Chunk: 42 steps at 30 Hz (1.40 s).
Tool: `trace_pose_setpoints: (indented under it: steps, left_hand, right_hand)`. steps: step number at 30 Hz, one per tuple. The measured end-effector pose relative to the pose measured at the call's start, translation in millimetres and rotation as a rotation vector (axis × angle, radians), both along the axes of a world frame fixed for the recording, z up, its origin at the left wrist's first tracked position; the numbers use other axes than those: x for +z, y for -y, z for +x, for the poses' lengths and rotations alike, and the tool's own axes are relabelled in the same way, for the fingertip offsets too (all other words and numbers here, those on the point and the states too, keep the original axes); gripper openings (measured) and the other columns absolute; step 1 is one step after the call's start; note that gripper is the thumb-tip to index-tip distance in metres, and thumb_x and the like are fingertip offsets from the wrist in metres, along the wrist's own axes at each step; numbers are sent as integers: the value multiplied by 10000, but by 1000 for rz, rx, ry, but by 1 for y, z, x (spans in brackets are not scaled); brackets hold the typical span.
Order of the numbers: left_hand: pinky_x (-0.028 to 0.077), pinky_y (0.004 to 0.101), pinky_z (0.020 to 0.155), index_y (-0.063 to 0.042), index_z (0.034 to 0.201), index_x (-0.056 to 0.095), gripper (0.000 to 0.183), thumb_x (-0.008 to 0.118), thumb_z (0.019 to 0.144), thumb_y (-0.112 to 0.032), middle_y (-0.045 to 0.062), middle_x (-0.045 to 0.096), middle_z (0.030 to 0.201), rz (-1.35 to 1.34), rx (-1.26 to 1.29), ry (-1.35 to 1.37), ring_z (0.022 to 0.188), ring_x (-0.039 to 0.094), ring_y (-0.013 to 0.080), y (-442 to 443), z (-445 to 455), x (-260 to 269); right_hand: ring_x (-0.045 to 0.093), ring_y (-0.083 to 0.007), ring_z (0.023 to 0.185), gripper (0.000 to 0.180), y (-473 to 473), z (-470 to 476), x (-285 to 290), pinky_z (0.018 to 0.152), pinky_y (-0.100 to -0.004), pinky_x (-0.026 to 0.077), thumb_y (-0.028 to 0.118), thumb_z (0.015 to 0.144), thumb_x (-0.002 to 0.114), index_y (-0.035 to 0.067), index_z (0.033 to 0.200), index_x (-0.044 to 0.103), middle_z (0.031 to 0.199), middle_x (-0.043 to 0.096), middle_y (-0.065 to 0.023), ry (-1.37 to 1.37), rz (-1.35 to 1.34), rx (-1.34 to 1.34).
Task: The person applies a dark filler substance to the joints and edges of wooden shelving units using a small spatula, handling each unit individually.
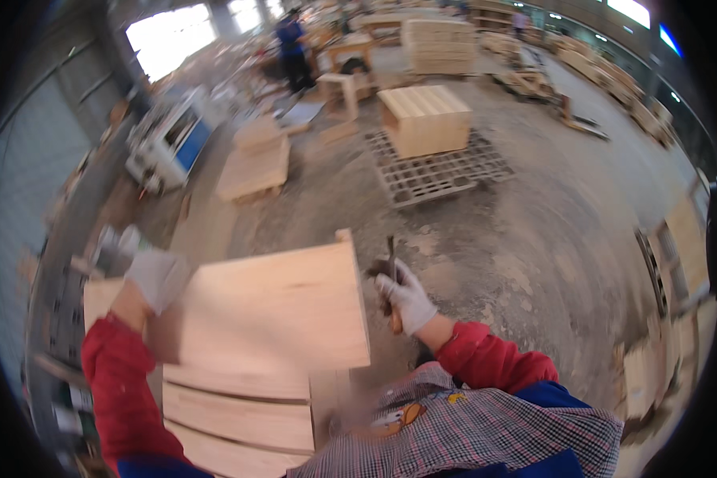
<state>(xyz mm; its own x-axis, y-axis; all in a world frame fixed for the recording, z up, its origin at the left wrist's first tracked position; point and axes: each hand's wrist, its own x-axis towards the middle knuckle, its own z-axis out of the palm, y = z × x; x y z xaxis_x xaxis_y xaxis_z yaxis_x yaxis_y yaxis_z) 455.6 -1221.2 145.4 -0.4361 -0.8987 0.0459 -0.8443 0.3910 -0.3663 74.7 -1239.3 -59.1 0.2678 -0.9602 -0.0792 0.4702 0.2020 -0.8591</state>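
Note:
A pale wooden panel (275, 305) lies before me, its right end reaching past the boards below. My left hand (160, 279), in a white glove, holds the panel at its far left corner; blur hides the fingertips. Off the panel's right edge, my right hand (407, 299), also gloved, grips a hand tool (397, 321) with a wooden handle and a narrow dark metal end pointing up. Something dark beside that hand is too blurred to name. Several parallel wooden boards (239, 412) show under the panel, close to my checked apron (454, 424).
Ahead, a wooden box (433, 128) sits on a grid-like pallet (442, 182). Stacked panels (257, 161) lie on the floor to the left, near a white and blue machine (176, 140). A person (293, 51) stands farther back. More boards (642, 376) are at the right.

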Motion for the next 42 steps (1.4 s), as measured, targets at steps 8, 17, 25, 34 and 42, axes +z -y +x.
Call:
trace_pose_setpoints:
  steps: [8,17,25,34,42]
  left_hand:
    - [425,469,613,-53,721,581,312,454,865,-300,191,570,696,-33,408,-418,708,539,416,52,12,-42]
    - [331,381,1010,-95,1203,536,397,534,851,-279,129,525,1223,-378,925,-331,1159,466,317,38,-23,-63]
    - [476,384,918,-42,1245,494,377,534,902,-193,117,550,1166,-1411,890,-2275,1045,561,252,27,-90,-130]
    - [496,446,930,-28,1306,443,434,302,949,-229,141,482,1309,-1227,1089,-1630,1121,544,300,29,-40,-147]
    - [502,420,918,-53,1303,459,445,321,938,-265,156,533,1234,-1327,1015,-2076,1033,591,302,83,20,-108]
  right_hand:
    - [468,-73,517,329,136,44,-12,444,-227,397,153,883,587,72,1189,496,948,578,-14,43,124,333]
    - [480,-64,542,415,230,64,-28,458,-208,390,209,844,648,44,1190,489,1046,610,-59,29,244,931]
    - [480,-77,525,412,252,69,-41,471,-209,413,250,822,684,37,1126,506,925,616,-50,38,394,1150]
    - [491,-92,530,326,271,100,-32,477,-222,429,200,831,656,43,1070,500,931,607,-73,69,304,1110]
    - [495,-78,544,276,273,159,-24,464,-210,422,162,839,632,50,1064,517,898,598,-51,63,300,1040]
